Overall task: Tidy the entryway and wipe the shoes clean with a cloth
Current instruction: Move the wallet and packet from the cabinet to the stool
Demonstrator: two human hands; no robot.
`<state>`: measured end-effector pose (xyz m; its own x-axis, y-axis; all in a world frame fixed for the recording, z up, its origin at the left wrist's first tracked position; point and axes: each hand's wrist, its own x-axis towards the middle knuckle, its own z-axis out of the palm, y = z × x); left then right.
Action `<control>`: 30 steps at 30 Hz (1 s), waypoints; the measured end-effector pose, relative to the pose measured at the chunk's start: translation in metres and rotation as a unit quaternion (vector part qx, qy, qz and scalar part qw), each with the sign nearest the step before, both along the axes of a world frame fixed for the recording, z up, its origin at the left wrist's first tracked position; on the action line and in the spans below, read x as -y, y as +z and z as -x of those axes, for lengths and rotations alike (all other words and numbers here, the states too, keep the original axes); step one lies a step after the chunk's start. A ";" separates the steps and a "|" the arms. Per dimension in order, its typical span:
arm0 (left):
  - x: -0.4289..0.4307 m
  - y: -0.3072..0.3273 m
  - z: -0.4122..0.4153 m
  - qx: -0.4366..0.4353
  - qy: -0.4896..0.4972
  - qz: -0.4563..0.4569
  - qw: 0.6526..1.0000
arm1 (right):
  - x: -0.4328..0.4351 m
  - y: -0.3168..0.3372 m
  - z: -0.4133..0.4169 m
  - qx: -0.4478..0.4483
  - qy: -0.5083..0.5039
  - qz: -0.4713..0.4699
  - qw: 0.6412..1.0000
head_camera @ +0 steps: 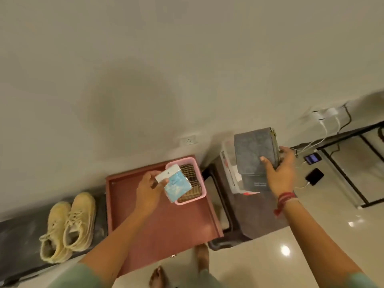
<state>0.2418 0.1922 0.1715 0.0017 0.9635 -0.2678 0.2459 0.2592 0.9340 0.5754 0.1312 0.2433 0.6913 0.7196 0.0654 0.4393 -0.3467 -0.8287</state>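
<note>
The red-brown table [166,223] lies under and below the left hand [148,190]. A dark low table [18,240] sits far left of that hand's fingers [154,176] and carries the pair of beige shoes [68,225]. They stand side by side and touching, long axes running from near the person up to the wall, toes to the wall, heels and openings toward the person, laces up.

A dark stool [239,217] stands below the right hand [280,169].

The right hand's fingers [264,161] grasp a grey case [253,152], thumb on its broad face and the other fingers round its right edge. It stands on end, with its long axis nearly vertical in the view. Two lines of pale print near its lower end are too blurred to read.

A pink basket [200,173] with a woven lining sits just right of the left fingers, on the table's far right corner.

The left fingers pinch the white header card of a clear packet [176,185] with blue contents. It hangs over the basket's near edge, and its faint print is unreadable.
</note>
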 end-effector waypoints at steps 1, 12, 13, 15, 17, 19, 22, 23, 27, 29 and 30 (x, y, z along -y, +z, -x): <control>-0.004 -0.003 -0.014 -0.003 -0.002 0.002 1.000 | -0.014 -0.008 -0.017 0.007 0.004 0.014 1.000; -0.025 -0.040 -0.101 -0.035 -0.012 0.073 0.997 | -0.082 -0.143 -0.082 -0.145 0.073 0.235 0.958; -0.025 -0.040 -0.104 -0.036 -0.011 0.075 0.996 | -0.080 -0.151 -0.085 -0.157 0.080 0.250 0.952; -0.026 -0.042 -0.108 -0.036 -0.007 0.080 0.996 | -0.075 -0.164 -0.086 -0.146 0.100 0.267 0.948; -0.028 -0.044 -0.111 -0.034 -0.002 0.088 0.996 | -0.073 -0.173 -0.085 -0.074 0.127 0.272 0.951; -0.029 -0.047 -0.114 -0.044 0.003 0.095 0.995 | -0.070 -0.182 -0.080 0.019 0.178 0.306 0.935; -0.029 -0.051 -0.119 -0.046 0.001 0.098 0.994 | -0.064 -0.196 -0.077 0.100 0.295 0.400 0.862; -0.029 -0.051 -0.121 -0.045 0.000 0.098 0.994 | -0.063 -0.201 -0.080 0.114 0.317 0.419 0.843; -0.027 -0.048 -0.132 -0.048 -0.009 0.106 0.993 | -0.067 -0.206 -0.092 0.114 0.349 0.418 0.831; -0.026 -0.046 -0.137 -0.048 -0.006 0.105 0.993 | -0.069 -0.204 -0.096 0.113 0.368 0.417 0.823; -0.026 -0.045 -0.139 -0.047 -0.005 0.105 0.993 | -0.068 -0.201 -0.097 0.114 0.374 0.416 0.821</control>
<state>0.3806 0.2181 0.1263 -0.0246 0.8865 -0.4621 0.3336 0.4431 0.8321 0.6728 0.1995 0.0424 0.0735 0.7989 -0.5969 0.8978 -0.3137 -0.3093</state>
